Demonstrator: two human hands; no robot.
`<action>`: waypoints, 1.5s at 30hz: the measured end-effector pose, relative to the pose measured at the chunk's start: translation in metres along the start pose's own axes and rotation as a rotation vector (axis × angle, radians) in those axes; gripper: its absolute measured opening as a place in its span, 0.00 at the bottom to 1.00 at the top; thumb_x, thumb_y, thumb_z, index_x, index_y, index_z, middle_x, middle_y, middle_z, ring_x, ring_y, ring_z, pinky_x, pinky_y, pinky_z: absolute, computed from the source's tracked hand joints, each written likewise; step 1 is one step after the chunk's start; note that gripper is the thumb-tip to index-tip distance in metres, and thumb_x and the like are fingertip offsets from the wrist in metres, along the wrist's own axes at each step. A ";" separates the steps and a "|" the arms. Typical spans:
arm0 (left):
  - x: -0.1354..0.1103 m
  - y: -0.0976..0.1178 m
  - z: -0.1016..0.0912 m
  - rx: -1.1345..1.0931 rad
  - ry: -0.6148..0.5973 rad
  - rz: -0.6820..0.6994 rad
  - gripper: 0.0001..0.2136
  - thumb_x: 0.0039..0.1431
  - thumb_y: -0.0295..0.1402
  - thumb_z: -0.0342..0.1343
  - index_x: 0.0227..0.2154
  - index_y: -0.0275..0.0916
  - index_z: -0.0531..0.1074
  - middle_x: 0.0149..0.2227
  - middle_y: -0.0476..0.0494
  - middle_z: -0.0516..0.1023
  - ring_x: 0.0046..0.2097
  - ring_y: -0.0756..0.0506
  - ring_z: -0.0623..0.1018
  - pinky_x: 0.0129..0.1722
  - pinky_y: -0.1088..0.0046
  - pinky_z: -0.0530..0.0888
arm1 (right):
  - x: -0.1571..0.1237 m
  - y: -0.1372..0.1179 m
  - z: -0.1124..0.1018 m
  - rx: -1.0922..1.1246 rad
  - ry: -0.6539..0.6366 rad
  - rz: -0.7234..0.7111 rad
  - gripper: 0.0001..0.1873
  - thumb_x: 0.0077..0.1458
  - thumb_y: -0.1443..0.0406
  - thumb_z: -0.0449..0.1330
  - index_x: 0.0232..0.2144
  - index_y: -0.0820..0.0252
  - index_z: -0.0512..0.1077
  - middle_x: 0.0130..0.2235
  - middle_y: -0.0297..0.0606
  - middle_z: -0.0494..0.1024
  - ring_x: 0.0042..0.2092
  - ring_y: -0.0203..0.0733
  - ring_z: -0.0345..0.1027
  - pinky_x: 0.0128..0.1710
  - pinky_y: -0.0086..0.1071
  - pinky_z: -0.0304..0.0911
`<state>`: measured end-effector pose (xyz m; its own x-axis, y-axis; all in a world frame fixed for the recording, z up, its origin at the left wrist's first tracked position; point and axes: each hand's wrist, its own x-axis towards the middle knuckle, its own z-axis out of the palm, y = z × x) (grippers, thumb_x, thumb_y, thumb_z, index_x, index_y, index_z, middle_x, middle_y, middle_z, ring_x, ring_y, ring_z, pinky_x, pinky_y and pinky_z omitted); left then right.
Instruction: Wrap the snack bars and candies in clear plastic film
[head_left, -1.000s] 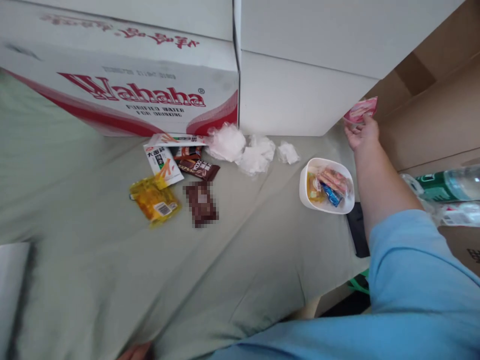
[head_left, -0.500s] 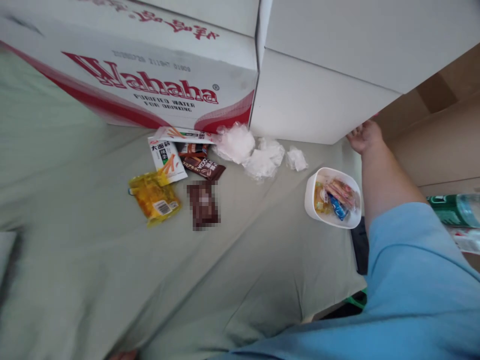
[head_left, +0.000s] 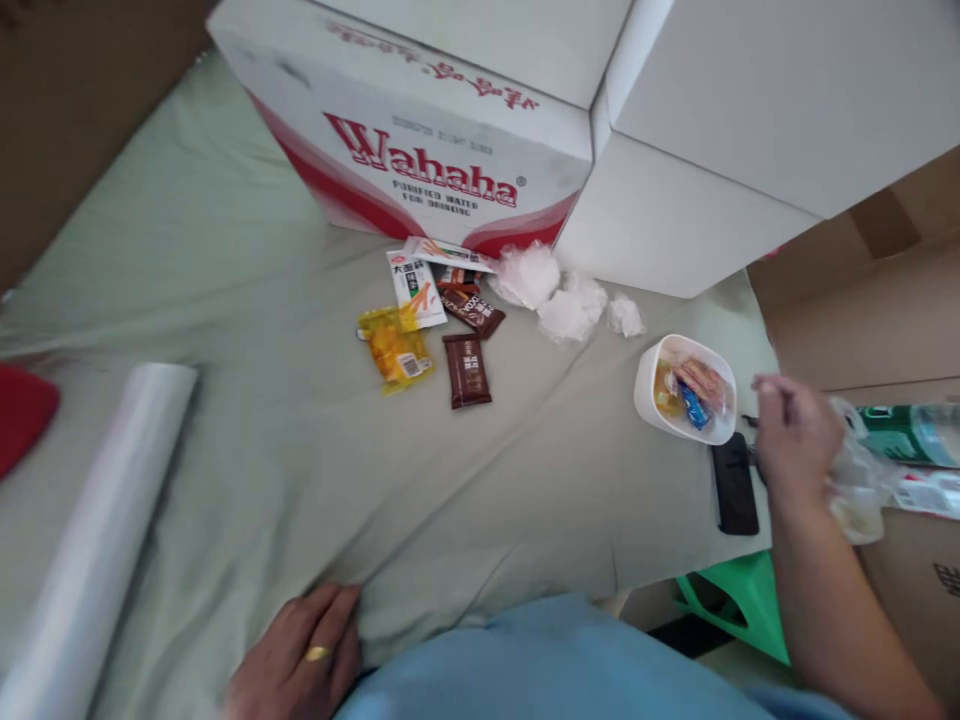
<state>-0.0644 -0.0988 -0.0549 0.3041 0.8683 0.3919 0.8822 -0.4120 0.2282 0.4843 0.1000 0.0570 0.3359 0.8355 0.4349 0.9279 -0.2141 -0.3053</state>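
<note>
My left hand [head_left: 304, 650], with a gold ring, rests on the green cloth [head_left: 300, 500] near its front edge, fingers loosely bent and holding nothing. At the right, my right hand [head_left: 799, 435] is raised and slightly blurred, its fingers curled in; what they hold, if anything, is hidden. Just left of it sits a white tub [head_left: 649, 405] with wrapped snacks [head_left: 701, 385] inside. A black phone-like slab [head_left: 735, 485] lies below the tub. Behind the right wrist is a clear plastic bag [head_left: 859, 500], and I cannot tell whether the hand touches it.
White Wahaha cartons [head_left: 450, 185] stand along the back. Before them lie a yellow packet [head_left: 395, 350], a brown bar [head_left: 466, 370], white snack packets [head_left: 417, 290] and crumpled clear film [head_left: 574, 308]. At left is a white roll [head_left: 105, 540]; at right, a green-labelled bottle [head_left: 900, 430] and green stool [head_left: 739, 600].
My right hand has come back from beside the cartons to near the tub. My left hand has come into fuller view on the cloth. The view has shifted left, showing the white roll.
</note>
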 end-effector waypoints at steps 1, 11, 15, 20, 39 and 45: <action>0.002 0.001 -0.001 -0.005 0.006 0.010 0.09 0.66 0.26 0.55 0.45 0.41 0.75 0.38 0.42 0.82 0.36 0.44 0.82 0.36 0.70 0.78 | -0.028 -0.002 -0.004 -0.019 -0.065 -0.072 0.15 0.65 0.47 0.54 0.49 0.30 0.77 0.48 0.42 0.82 0.49 0.60 0.78 0.46 0.57 0.73; 0.004 0.000 0.001 -0.055 0.030 0.040 0.08 0.67 0.26 0.53 0.46 0.38 0.75 0.39 0.40 0.82 0.37 0.43 0.81 0.38 0.70 0.78 | -0.072 0.026 0.030 -0.444 -0.252 -0.211 0.24 0.70 0.53 0.48 0.48 0.54 0.80 0.42 0.49 0.83 0.46 0.59 0.75 0.43 0.46 0.68; 0.004 0.003 0.003 -0.034 0.046 0.026 0.08 0.68 0.26 0.53 0.45 0.38 0.75 0.39 0.39 0.82 0.38 0.43 0.81 0.39 0.69 0.78 | -0.031 0.010 0.060 -0.399 -0.279 -0.184 0.24 0.68 0.56 0.48 0.49 0.60 0.80 0.43 0.53 0.82 0.45 0.58 0.75 0.44 0.45 0.68; 0.004 0.005 0.004 -0.026 0.066 -0.004 0.08 0.68 0.28 0.53 0.44 0.39 0.77 0.39 0.41 0.83 0.39 0.43 0.81 0.40 0.68 0.79 | -0.012 -0.042 0.097 -0.107 -0.172 -0.224 0.26 0.63 0.63 0.52 0.59 0.64 0.75 0.59 0.59 0.74 0.57 0.58 0.71 0.54 0.48 0.69; 0.010 0.007 -0.001 -0.373 0.094 -0.161 0.09 0.70 0.26 0.51 0.40 0.40 0.78 0.39 0.43 0.82 0.39 0.47 0.81 0.40 0.73 0.78 | 0.033 -0.133 0.152 0.139 -0.270 0.161 0.07 0.56 0.67 0.57 0.34 0.64 0.75 0.42 0.56 0.79 0.47 0.54 0.73 0.49 0.44 0.66; 0.062 0.024 -0.020 -0.952 -0.103 -0.474 0.10 0.71 0.37 0.53 0.39 0.41 0.78 0.35 0.47 0.79 0.34 0.49 0.79 0.35 0.74 0.76 | -0.093 -0.146 0.113 0.597 -0.378 0.313 0.16 0.61 0.52 0.58 0.40 0.57 0.74 0.27 0.33 0.73 0.25 0.38 0.64 0.24 0.31 0.59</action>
<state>-0.0310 -0.0601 -0.0073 0.0721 0.9973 0.0138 0.2881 -0.0340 0.9570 0.2994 0.1108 -0.0345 0.3906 0.9199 -0.0331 0.5181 -0.2494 -0.8181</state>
